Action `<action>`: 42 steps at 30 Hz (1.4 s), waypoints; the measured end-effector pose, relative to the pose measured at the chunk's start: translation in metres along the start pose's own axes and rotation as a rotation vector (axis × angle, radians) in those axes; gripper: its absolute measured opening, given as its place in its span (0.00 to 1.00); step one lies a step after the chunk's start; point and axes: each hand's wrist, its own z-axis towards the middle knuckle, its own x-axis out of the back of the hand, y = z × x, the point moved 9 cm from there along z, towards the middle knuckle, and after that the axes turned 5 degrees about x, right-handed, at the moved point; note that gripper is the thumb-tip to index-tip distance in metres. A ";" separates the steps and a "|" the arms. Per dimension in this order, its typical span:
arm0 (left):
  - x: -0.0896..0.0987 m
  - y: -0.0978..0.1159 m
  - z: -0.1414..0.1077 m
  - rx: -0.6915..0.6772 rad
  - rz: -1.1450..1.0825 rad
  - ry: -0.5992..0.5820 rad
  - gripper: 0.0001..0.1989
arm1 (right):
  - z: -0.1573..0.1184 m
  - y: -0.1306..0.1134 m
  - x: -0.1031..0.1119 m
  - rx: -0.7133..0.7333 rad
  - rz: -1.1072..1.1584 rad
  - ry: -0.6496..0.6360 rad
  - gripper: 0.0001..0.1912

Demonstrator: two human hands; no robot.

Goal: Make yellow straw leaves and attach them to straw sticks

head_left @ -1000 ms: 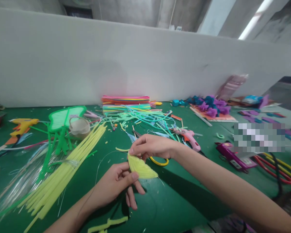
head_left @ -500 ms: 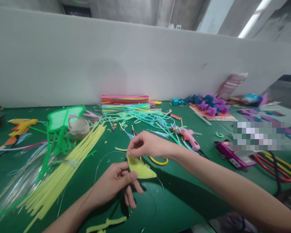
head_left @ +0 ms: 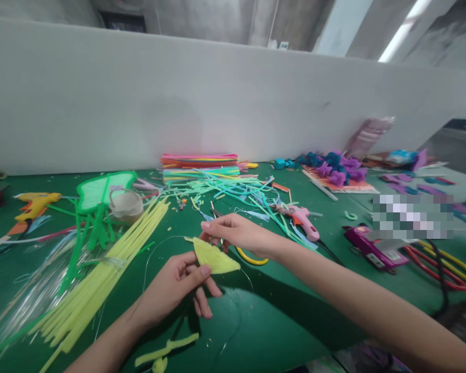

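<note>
A yellow fan-shaped piece of fuzzy pipe cleaner (head_left: 215, 260) is pinched between the thumb and fingers of my left hand (head_left: 178, 282), with its pointed end toward the right. A thin wire or thread (head_left: 146, 264) loops up on the left, and a thin end shows past the piece's right tip. My right hand (head_left: 236, 233) is just above the piece's upper edge, fingers bent and drawn together; whatever is in them is hidden. Beneath my right hand lies a yellow-handled tool (head_left: 252, 260), probably scissors, partly covered.
A bundle of yellow pipe cleaners (head_left: 108, 274) lies left, beside a green winged form (head_left: 106, 191) and a yellow glue gun (head_left: 37, 204). Coloured stems (head_left: 200, 161) are stacked at the back. A pink glue gun (head_left: 301, 215) and purple device (head_left: 373, 248) sit right.
My right fingers have come off the left corner of the yellow piece and sit behind its upper edge. My left hand has shifted slightly left and up with the piece, which is turned flatter.
</note>
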 end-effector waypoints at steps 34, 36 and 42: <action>0.048 0.016 -0.006 -0.226 0.023 0.447 0.12 | -0.056 -0.033 -0.001 0.685 -0.761 0.659 0.06; 0.047 0.017 -0.006 -0.234 0.035 0.440 0.12 | -0.056 -0.034 -0.003 0.701 -0.826 0.665 0.07; 0.046 0.015 -0.005 -0.222 0.050 0.421 0.13 | -0.053 -0.034 -0.011 0.752 -0.970 0.695 0.06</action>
